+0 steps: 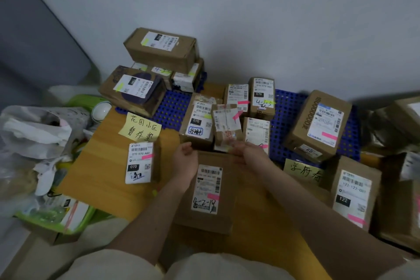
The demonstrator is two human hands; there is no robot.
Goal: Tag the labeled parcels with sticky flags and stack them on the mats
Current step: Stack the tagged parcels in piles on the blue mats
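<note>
Lying flat on the wooden table (106, 166) directly in front of the person, the brown parcel (205, 191) shows a white label with handwritten "4-2-18" and a pink flag (213, 196) stuck on it. Left hand (184, 159) grips its far left corner with fingers curled; right hand (246, 152) is at the far right edge, blurred, so grip can't be confirmed. Blue mats (284, 125) behind hold tagged parcels; bare wood shows left of the parcel, near the yellow note (140, 128).
</note>
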